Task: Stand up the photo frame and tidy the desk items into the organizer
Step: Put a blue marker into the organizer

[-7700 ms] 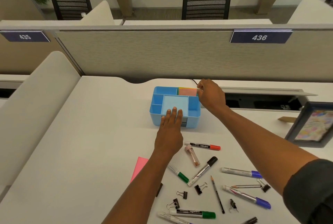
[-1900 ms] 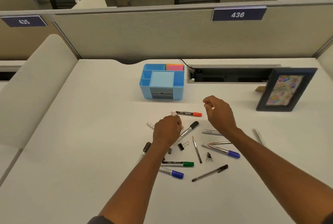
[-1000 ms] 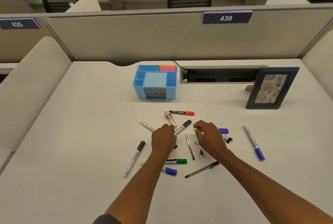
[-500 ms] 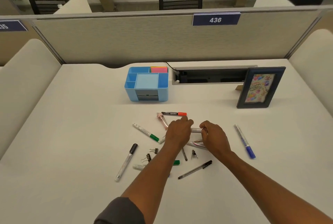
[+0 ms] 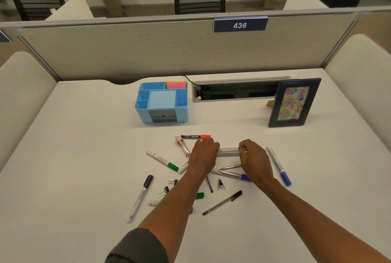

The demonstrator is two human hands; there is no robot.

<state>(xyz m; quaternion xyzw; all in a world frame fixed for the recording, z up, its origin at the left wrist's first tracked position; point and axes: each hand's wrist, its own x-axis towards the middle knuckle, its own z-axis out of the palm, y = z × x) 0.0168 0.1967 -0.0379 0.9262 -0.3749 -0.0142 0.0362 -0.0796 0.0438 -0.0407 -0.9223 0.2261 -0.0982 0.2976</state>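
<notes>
The dark photo frame (image 5: 294, 103) stands upright at the desk's right rear. The blue organizer (image 5: 161, 104) sits at the middle rear with pink sticky notes (image 5: 176, 84) in its back compartment. Between my two hands lies a silver marker with a blue cap (image 5: 228, 150); my left hand (image 5: 204, 155) grips its left end and my right hand (image 5: 252, 157) pinches its capped end. Around them lie a red marker (image 5: 194, 136), a green marker (image 5: 162, 160), a black-capped marker (image 5: 140, 197), blue markers (image 5: 278, 165), a black pen (image 5: 222, 202) and binder clips (image 5: 167, 187).
An open cable tray (image 5: 237, 91) runs along the desk's back edge, between organizer and frame. A partition panel labelled 436 (image 5: 240, 25) closes the rear. Cream side dividers (image 5: 359, 76) flank the white desk (image 5: 74, 157).
Both hands have come together on the silver blue-capped marker. My view has drifted left, so the frame and the organizer sit further right in view than before.
</notes>
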